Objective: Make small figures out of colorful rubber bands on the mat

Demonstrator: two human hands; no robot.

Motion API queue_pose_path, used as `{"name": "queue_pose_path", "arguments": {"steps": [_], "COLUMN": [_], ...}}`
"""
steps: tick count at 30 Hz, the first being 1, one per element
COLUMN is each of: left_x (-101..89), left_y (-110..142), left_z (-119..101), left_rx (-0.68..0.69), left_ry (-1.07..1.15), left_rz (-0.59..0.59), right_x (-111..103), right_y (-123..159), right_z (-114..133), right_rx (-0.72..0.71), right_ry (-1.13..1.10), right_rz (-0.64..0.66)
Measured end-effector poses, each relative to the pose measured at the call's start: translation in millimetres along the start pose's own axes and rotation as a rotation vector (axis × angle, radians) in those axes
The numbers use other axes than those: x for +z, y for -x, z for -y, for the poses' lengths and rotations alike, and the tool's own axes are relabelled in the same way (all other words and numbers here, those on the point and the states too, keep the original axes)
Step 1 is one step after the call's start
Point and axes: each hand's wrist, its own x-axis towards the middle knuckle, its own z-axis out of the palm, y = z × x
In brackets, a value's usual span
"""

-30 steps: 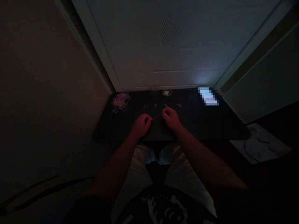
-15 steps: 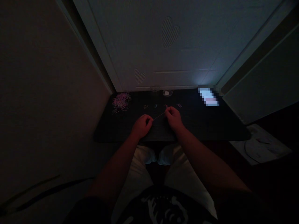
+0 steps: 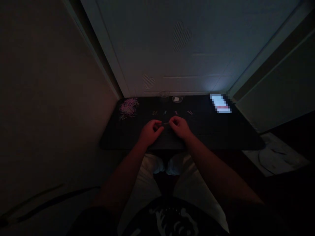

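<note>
My left hand (image 3: 150, 131) is over the dark table with thumb and index finger apart and nothing visibly gripped. Close by on its right, my right hand (image 3: 180, 127) is closed in a pinch on a thin pale strand (image 3: 166, 123), whose short free end points toward my left fingertips. The dim light hides what the strand is made of. Just beyond the hands lie small bunches in a row: a yellowish bunch (image 3: 155, 112), a bluish bunch (image 3: 165, 112), a pink bunch (image 3: 175, 112) and a pale purple bunch (image 3: 189, 112).
A tangled heap of pinkish thin strands (image 3: 129, 108) lies at the left of the black table (image 3: 221, 134). Along the back edge stand a clear container (image 3: 164, 95) and a shallow round dish (image 3: 177, 99) with a white square. A lit, blurred-out screen (image 3: 220, 103) is at the back right.
The strand was stretched longer between both hands. My left finger and thumb have parted from it, and my right hand has come slightly nearer to me and leftward with it.
</note>
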Motion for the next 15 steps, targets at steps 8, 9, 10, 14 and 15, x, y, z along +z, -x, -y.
{"name": "queue_pose_path", "arguments": {"steps": [8,9,10,14,15], "left_x": [-1.6,-1.9,-2.1,-2.4,-2.4], "left_y": [-0.6,-0.5,-0.4,0.2,0.4], "left_z": [-3.3,-3.7,-4.1,-5.4,-5.6], "left_rx": [-0.007,-0.008,-0.01,-0.016,-0.016], "left_ry": [-0.067,-0.059,-0.051,-0.049,-0.052], "left_rz": [0.104,0.101,0.097,0.081,0.083], "right_x": [5.1,5.0,4.9,4.6,4.5], "right_y": [2.9,2.5,2.1,0.9,0.7], "right_z": [4.1,3.4,2.8,1.1,0.7], "right_rx": [-0.088,-0.085,-0.08,-0.066,-0.063], "right_ry": [0.182,0.175,0.164,0.128,0.121], "right_rz": [0.114,0.102,0.088,0.042,0.035]}}
